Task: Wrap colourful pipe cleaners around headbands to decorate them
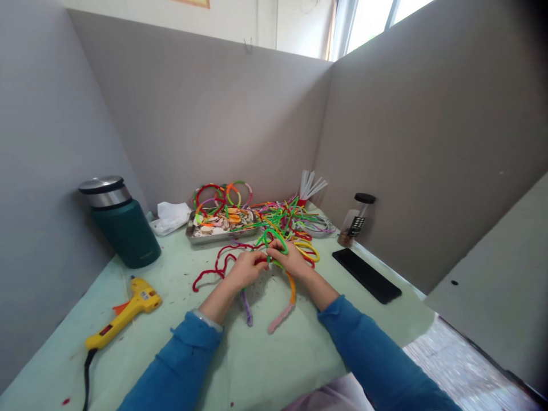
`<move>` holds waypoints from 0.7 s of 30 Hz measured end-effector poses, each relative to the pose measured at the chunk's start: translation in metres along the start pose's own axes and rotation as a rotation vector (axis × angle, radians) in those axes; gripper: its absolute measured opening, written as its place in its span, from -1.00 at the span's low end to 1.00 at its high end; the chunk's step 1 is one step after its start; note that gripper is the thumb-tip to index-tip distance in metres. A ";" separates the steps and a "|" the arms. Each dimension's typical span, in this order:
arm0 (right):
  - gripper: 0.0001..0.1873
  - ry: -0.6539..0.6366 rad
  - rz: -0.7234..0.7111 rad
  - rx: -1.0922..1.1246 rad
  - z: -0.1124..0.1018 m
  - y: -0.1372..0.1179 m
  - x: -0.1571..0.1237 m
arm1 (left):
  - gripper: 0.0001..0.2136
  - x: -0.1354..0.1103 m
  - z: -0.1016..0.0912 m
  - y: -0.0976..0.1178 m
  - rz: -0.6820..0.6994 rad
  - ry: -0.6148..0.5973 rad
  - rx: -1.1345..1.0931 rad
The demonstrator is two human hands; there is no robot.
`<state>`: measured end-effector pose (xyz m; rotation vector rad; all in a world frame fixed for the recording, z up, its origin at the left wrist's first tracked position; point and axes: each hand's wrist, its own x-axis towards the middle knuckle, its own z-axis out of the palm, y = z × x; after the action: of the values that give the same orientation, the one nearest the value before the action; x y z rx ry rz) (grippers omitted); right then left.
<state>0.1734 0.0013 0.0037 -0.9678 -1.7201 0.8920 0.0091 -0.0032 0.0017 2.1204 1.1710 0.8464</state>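
Both hands meet over the middle of the table, with their fingertips close together. My left hand (247,269) is closed, pinching a pipe cleaner where red and green strands join. My right hand (291,260) pinches the same piece, and a bright green pipe cleaner (282,241) loops up above its fingers. From under the hands hangs a fuzzy strip in orange and pink (282,317); a purple end (246,308) hangs beside my left wrist. Bent red pipe cleaners (214,270) stretch out to the left. The exact join is hidden by my fingers.
A metal tray (222,235) of shell-like pieces and coloured rings (209,197) stands behind, beside a pipe-cleaner heap (291,217). At left are a green flask (124,231), tissues (171,217) and a yellow glue gun (124,317). A black phone (366,275) and bottle (355,220) are at right.
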 end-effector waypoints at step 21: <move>-0.77 0.070 0.056 0.161 0.006 0.008 0.000 | -0.85 0.000 0.002 0.001 0.012 -0.031 0.015</move>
<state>0.1696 0.0039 -0.0046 -0.9325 -1.5440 1.0055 0.0107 -0.0043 0.0009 2.1472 1.1528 0.8096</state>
